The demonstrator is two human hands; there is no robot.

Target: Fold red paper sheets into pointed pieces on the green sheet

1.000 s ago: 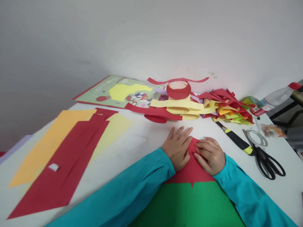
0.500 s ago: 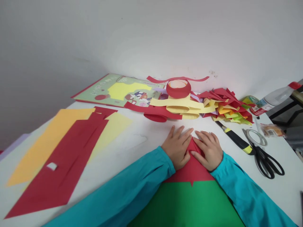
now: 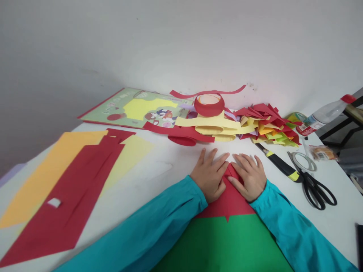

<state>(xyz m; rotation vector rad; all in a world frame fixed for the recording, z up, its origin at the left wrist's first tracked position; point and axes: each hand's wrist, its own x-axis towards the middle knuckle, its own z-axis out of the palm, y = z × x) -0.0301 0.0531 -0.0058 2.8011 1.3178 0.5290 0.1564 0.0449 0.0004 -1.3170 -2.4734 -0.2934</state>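
A red sheet of paper [image 3: 227,206] with a folded, pointed top lies on a green sheet [image 3: 229,241] in front of me. My left hand [image 3: 210,175] rests on the red paper's left slope, fingers spread. On the right slope, my right hand [image 3: 248,176] lies with its fingers stretched out over the fold. A small notch-like point sticks down from the red paper's lower edge onto the green. Both hands cover much of the folded sides.
Cut red paper [image 3: 76,189] and orange paper [image 3: 39,173] lie left. Behind are a picture book [image 3: 107,104], rolled paper strips [image 3: 210,109] and folded scraps [image 3: 269,121]. A utility knife [image 3: 283,166], black scissors [image 3: 317,190], tape roll [image 3: 303,161] and plastic bottle [image 3: 326,115] are right.
My right hand has gone from curled fingers at the right edge to lying flatter on the fold, nearer the tip. My left hand stays on the paper. The view has shifted slightly.
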